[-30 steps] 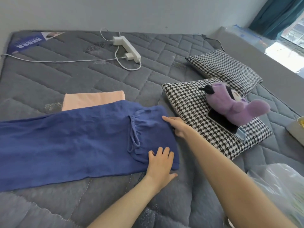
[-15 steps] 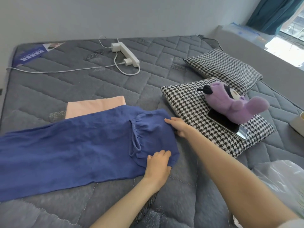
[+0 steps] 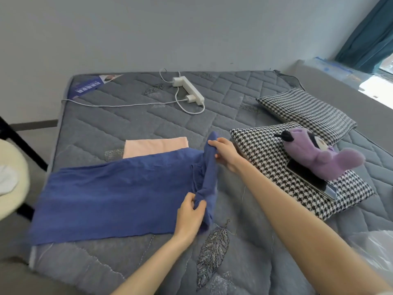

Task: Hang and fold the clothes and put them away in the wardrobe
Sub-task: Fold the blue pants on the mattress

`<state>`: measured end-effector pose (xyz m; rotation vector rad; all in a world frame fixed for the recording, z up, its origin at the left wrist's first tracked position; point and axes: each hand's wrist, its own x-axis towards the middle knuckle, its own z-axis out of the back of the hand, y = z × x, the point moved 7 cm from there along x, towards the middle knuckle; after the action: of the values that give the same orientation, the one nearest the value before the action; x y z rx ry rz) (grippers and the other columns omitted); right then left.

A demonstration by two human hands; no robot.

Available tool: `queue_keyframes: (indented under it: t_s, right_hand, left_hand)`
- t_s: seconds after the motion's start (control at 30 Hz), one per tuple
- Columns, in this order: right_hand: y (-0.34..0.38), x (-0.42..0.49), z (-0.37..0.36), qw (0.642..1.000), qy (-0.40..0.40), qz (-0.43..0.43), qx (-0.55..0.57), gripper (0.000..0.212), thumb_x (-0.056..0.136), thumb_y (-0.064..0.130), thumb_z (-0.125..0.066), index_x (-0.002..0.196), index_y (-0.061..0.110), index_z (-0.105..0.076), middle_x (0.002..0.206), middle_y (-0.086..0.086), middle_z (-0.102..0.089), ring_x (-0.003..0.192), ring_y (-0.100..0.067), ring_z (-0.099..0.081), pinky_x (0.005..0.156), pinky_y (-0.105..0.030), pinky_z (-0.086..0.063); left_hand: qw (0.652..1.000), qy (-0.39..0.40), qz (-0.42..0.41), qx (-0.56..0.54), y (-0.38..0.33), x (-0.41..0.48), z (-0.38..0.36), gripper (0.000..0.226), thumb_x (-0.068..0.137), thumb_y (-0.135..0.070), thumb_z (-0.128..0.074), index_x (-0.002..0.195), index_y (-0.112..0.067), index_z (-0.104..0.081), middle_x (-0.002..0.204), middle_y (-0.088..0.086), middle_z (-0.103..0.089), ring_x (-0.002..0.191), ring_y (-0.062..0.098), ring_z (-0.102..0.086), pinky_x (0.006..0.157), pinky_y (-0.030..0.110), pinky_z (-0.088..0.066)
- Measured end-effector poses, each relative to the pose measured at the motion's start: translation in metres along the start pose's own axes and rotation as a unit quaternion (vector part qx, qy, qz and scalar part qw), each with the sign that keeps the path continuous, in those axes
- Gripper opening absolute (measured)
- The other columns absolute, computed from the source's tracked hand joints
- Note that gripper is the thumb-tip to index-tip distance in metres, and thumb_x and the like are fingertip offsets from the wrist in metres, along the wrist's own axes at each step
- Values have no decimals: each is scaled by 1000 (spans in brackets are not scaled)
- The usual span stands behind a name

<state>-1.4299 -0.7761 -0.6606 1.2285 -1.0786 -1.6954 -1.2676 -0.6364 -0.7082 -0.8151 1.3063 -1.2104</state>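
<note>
A pair of blue trousers (image 3: 119,194) lies spread across the grey mattress (image 3: 148,120), legs pointing left. Its waistband end stands lifted off the bed on the right. My left hand (image 3: 190,211) grips the near corner of the waistband. My right hand (image 3: 223,152) pinches the far corner, raised a little above the mattress. A folded peach garment (image 3: 155,145) lies flat just beyond the trousers, partly under them.
Two houndstooth pillows (image 3: 306,111) lie to the right; the nearer holds a purple plush toy (image 3: 316,156) and a phone (image 3: 308,177). A white power strip (image 3: 190,90) with cables sits at the far side. A clear plastic bag (image 3: 370,250) is at bottom right, a cream seat (image 3: 10,177) at left.
Both hands went from lying flat on the waistband to gripping its corners and lifting that end up off the mattress. The view has pulled back and tilted up.
</note>
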Motion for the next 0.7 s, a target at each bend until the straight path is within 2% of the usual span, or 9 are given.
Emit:
queue_keyframes:
  t_s: [0.1,0.2,0.27,0.37,0.43,0.5,0.57,0.63,0.7]
  right_hand:
    - [12,-6,-46,999,35,6,-33,27,92,16,-60,75,18,-39,58,-2,-39,43,-11,-41,44,-22,-42]
    - [17,-13,-91,993,82,6,-89,30,91,15,-60,74,19,-36,57,-3,-41,41,-12,-46,43,-21,-45]
    - [16,-17,-118,985,105,11,-138,30,91,15,-60,72,18,-37,57,-3,-46,44,-12,-50,48,-21,-49]
    - [15,-22,-152,972,122,30,-198,32,92,15,-59,68,17,-37,57,-3,-54,49,-13,-54,55,-23,-46]
    - [13,-26,-171,966,133,41,-218,34,91,14,-59,66,17,-36,57,-2,-57,49,-11,-55,49,-18,-42]
    - [12,-30,-188,963,148,56,-218,35,91,12,-59,65,17,-36,57,-3,-57,46,-7,-55,43,-13,-40]
    - [8,-33,-203,956,165,66,-232,34,91,9,-59,65,15,-37,60,-5,-58,49,-8,-55,44,-10,-41]
    - [3,-33,-212,950,175,68,-249,32,90,10,-59,66,14,-39,65,-6,-60,57,-13,-55,54,-14,-48]
    - [-2,-31,-216,947,172,68,-261,25,90,16,-59,68,16,-47,73,-3,-62,68,-16,-55,76,-29,-50]
  left_hand:
    - [999,-33,37,-5,19,-4,39,29,90,-15,-54,71,-13,-32,64,-1,-32,58,11,-33,60,29,-32]
    - [996,-37,86,-10,40,-8,72,11,88,-16,-53,80,-10,-50,77,2,-56,78,17,-58,79,37,-51]
    - [992,-37,120,-4,54,-11,89,10,85,-16,-52,89,-9,-58,83,2,-67,86,20,-65,87,41,-54]
    - [988,-49,146,4,73,-14,109,16,83,-15,-52,93,-7,-61,76,1,-71,76,14,-68,74,30,-57]
    - [986,-69,153,13,82,-17,122,15,82,-14,-53,89,-4,-61,68,-2,-70,66,10,-65,62,22,-54]
    - [984,-84,157,12,91,-19,133,11,82,-13,-54,85,-4,-60,63,-1,-68,59,11,-65,58,23,-55]
    - [983,-94,160,7,99,-20,141,8,82,-12,-56,77,-6,-57,56,-3,-66,52,11,-64,55,25,-55]
    - [979,-110,169,-15,103,-21,147,14,81,-15,-58,70,-9,-52,50,-6,-61,48,11,-62,53,27,-56]
    - [975,-126,179,-36,105,-22,152,23,81,-22,-61,65,-11,-48,47,-6,-55,46,12,-59,48,25,-53]
